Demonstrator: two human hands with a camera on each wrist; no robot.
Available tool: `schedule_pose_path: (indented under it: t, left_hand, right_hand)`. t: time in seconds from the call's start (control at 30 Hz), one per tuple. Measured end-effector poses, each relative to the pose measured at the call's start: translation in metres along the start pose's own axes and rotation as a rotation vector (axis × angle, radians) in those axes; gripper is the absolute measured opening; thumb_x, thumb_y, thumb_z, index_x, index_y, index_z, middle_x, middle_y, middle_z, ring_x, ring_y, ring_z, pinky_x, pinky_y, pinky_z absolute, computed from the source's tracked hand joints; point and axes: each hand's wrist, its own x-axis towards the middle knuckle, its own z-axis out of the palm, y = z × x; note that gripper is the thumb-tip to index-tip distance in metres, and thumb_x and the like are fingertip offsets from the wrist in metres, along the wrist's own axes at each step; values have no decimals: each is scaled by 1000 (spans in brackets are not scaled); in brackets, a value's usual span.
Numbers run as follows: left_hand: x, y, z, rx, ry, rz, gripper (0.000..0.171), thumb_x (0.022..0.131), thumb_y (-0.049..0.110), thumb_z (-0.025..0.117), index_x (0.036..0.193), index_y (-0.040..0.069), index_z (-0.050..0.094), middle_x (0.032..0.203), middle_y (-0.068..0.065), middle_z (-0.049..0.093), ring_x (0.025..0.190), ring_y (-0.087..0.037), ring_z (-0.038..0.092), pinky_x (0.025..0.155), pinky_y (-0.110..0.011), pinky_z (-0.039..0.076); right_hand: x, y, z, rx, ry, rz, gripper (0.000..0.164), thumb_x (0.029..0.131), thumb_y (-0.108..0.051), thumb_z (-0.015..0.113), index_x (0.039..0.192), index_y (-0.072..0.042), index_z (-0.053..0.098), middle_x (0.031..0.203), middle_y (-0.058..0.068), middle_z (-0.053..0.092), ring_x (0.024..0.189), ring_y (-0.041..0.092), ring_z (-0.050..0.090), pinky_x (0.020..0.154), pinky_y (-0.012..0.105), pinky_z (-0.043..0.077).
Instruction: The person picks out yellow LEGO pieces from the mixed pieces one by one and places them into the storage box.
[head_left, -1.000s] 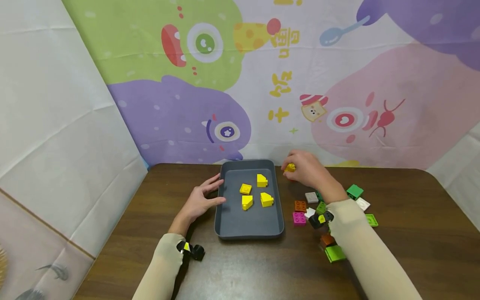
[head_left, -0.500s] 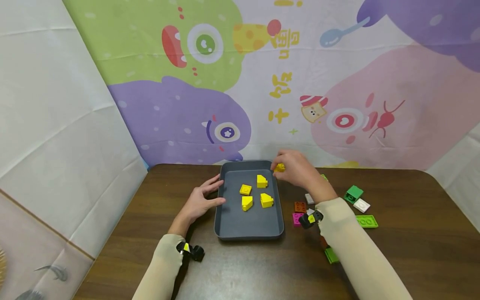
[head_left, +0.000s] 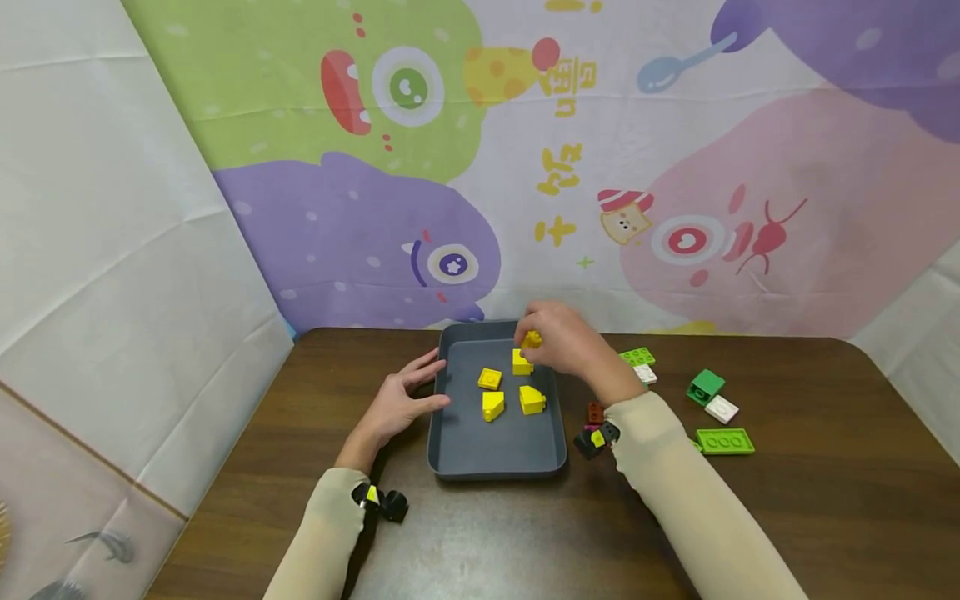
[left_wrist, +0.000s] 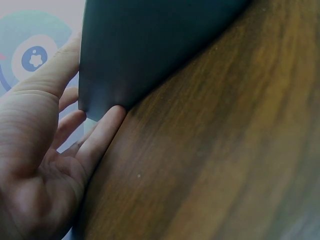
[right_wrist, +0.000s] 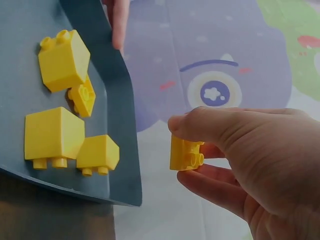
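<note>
Pinched between the thumb and fingers of my right hand (head_left: 558, 337) is a yellow toy brick (right_wrist: 185, 152) with studs on one side. That hand is above the far right part of a dark grey tray (head_left: 495, 454). Several yellow bricks lie in the tray, among them a flat one (head_left: 491, 379) and sloped ones (head_left: 492, 406). My left hand (head_left: 397, 406) rests against the tray's left side, its fingers extended and touching the outer wall; the left wrist view shows the fingertips (left_wrist: 116, 111) at the wall's base.
Right of the tray, loose bricks lie on the wooden table (head_left: 465, 542): a lime green plate (head_left: 724, 442), a green brick (head_left: 706, 386) and white ones (head_left: 722, 408). My right forearm covers some of them. A cartoon-print cloth (head_left: 555, 275) hangs behind the table.
My right hand has carried the yellow brick leftward, from beside the tray's far right corner to above the tray. The left hand and the tray have stayed put.
</note>
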Motion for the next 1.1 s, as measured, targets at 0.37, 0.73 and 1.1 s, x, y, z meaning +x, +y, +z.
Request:
schedule_pose_path:
  t: [0.37,0.73,1.1]
  left_hand:
    - [1,0,-1,-1,-1,7,64,87,15,78,145,3,52,163,-16,33,139,-41,45,114,-61,37]
    - [1,0,1,-18,1,9,65,86,13,79,144,3,53,163,-17,34,138,-41,45,114,-59,37]
    - [0,1,0,-9,-3,2,67,86,18,80,144,1,52,163,-16,33,139,-41,45,113,-59,38]
  right_hand:
    - [6,-8,8,-56,-53,-26,10,83,-15,80,93,-13,80,95,4,63,83,23,58,77,39,54]
    - [7,-8,28,-83,-120,-33,9,81,-14,79,90,-13,80,99,8,67,82,24,58,77,40,55]
    - [9,-9,37,-76,-199,13,11,82,-17,81,92,-13,80,105,9,69,88,26,58,82,42,56]
